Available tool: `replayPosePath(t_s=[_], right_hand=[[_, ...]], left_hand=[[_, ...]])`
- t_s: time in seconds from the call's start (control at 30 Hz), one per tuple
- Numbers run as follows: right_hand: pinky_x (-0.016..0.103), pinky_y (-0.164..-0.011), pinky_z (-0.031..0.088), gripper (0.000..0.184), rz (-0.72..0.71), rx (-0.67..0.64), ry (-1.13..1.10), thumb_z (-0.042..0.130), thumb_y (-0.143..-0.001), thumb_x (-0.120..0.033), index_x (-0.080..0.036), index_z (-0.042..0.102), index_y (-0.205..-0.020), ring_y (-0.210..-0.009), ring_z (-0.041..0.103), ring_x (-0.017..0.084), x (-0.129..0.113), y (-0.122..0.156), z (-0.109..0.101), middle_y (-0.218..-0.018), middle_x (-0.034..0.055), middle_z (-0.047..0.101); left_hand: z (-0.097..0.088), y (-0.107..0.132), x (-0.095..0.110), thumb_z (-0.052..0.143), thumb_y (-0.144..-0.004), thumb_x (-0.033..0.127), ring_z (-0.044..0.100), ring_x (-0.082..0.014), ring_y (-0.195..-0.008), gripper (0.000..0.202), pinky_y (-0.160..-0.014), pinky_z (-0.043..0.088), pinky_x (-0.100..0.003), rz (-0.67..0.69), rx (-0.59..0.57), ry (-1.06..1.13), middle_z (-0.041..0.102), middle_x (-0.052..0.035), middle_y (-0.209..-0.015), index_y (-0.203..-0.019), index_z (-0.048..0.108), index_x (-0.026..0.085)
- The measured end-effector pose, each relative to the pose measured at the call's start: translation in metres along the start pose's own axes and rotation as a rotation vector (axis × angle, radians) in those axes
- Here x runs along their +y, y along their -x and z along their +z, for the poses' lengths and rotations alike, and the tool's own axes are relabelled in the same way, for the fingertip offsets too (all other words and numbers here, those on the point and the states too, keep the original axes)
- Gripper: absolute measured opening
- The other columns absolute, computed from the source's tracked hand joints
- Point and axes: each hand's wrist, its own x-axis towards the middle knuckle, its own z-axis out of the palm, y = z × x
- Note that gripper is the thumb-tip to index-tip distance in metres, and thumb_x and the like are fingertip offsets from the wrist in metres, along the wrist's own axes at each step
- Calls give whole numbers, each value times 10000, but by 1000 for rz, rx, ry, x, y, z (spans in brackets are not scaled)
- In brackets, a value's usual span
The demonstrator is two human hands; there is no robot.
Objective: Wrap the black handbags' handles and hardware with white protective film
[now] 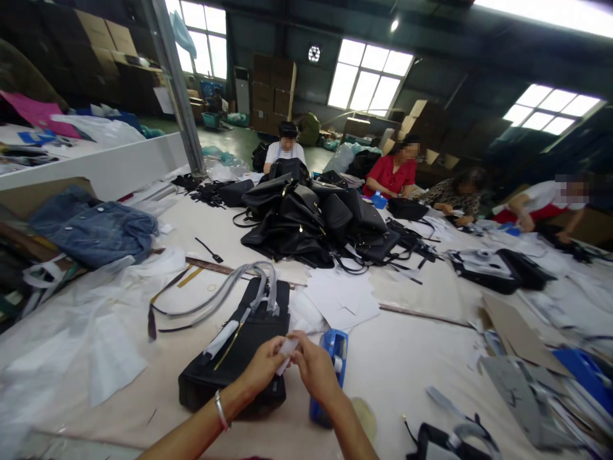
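Observation:
Both hands meet over the lower right part of a black handbag (249, 370) lying on the table. Between their fingertips they pinch a small white piece of paper or film (287, 354); its exact kind does not show. My left hand (262, 365), closed on it, comes from the left with a bracelet at the wrist. My right hand (312, 365) is closed on the other side of it. Grey-wrapped handles (271, 287) rise from the bag's top, and a gold zipper (227, 345) runs along its face. Just right of my right hand stands a blue tape dispenser (335, 348).
A big heap of black bags (306, 217) fills the table's middle. White paper sheets (342, 297) lie before it. A denim jacket (96, 227) and clear plastic sheeting (110, 358) are at left, a grey board (531, 402) at right. Several people sit across the table.

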Motion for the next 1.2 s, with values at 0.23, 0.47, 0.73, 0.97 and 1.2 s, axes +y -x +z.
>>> replayPosePath(t_s=[0.23, 0.47, 0.73, 0.97, 1.2], right_hand=[[258, -633, 407, 461, 142, 36, -88, 500, -807, -192, -240, 448, -1263, -644, 614, 187, 14, -8, 2, -679, -32, 625], [255, -568, 391, 560, 186, 186, -139, 553, -857, -341, -200, 364, -1365, -548, 546, 167, 36, -8, 25, -644, -42, 571], [225, -580, 419, 630, 151, 140, -225, 616, -844, -380, -268, 338, -1399, -621, 581, 156, 52, -24, 53, -732, -41, 591], [252, -687, 475, 588, 149, 64, -367, 532, -885, -322, -254, 305, -1423, -714, 608, 163, 55, -28, 57, -851, -8, 641], [259, -647, 469, 581, 102, -139, -155, 353, -915, -222, -256, 203, -1475, -652, 601, 158, 68, -31, 29, -769, -6, 630]], left_hand=[[2, -3, 9, 662, -749, 356, 569, -170, -710, 263, -615, 372, -244, -20, 22, -73, 668, -43, -789, -893, 676, 136], [-4, -11, 9, 691, -749, 375, 538, -117, -566, 259, -560, 398, -237, -243, 33, 300, 591, -12, -669, -769, 627, 124], [-26, -20, 12, 691, -789, 257, 494, -67, -517, 181, -491, 393, -180, -504, -53, 491, 539, 7, -643, -851, 634, 97], [-34, -27, 8, 658, -801, 203, 471, -52, -487, 157, -470, 380, -169, -602, -87, 577, 515, 13, -637, -886, 629, 74], [-37, -33, 9, 648, -786, 306, 523, -95, -496, 248, -502, 445, -224, -571, -105, 546, 550, -6, -643, -897, 607, 88]])
